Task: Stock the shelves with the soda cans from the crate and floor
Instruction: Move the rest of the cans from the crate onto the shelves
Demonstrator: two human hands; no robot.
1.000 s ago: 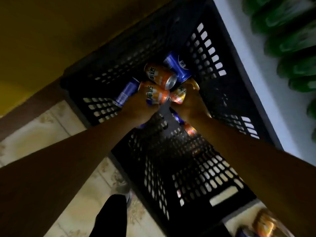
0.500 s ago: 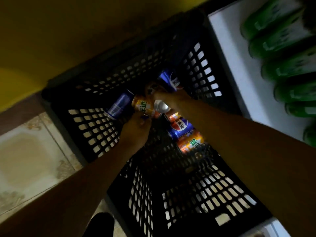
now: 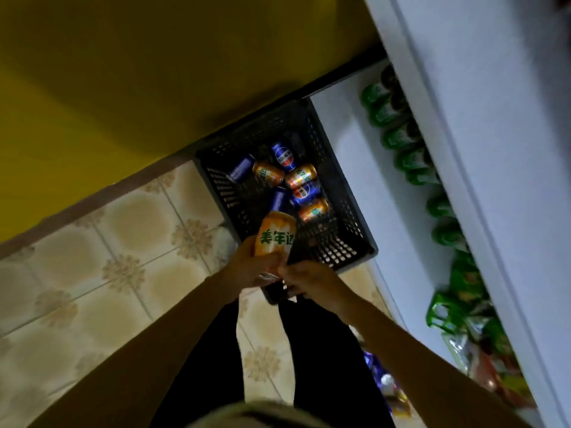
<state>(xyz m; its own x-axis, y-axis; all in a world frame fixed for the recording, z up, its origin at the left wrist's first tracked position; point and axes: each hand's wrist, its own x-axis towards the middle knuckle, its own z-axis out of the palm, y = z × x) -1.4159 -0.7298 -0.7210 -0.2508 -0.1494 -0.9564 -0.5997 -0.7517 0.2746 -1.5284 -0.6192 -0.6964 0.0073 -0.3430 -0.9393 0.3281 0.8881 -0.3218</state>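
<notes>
The left hand (image 3: 247, 267) has its grip curled round an orange can (image 3: 275, 234), held up over the near end of the black crate (image 3: 355, 211). The right hand (image 3: 312, 281) meets it at the can's bottom end; whether it grips anything I cannot tell. More cans (image 3: 301, 176) lie loose in the crate on the tiled floor (image 3: 108, 257), beside a white shelf (image 3: 386, 196) of green bottles (image 3: 414, 159).

Four orange cans (image 3: 275, 234), four blue cans (image 3: 283, 156)

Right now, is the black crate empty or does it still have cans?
Not empty. The crate holds several blue and orange cans lying on their sides.
</notes>
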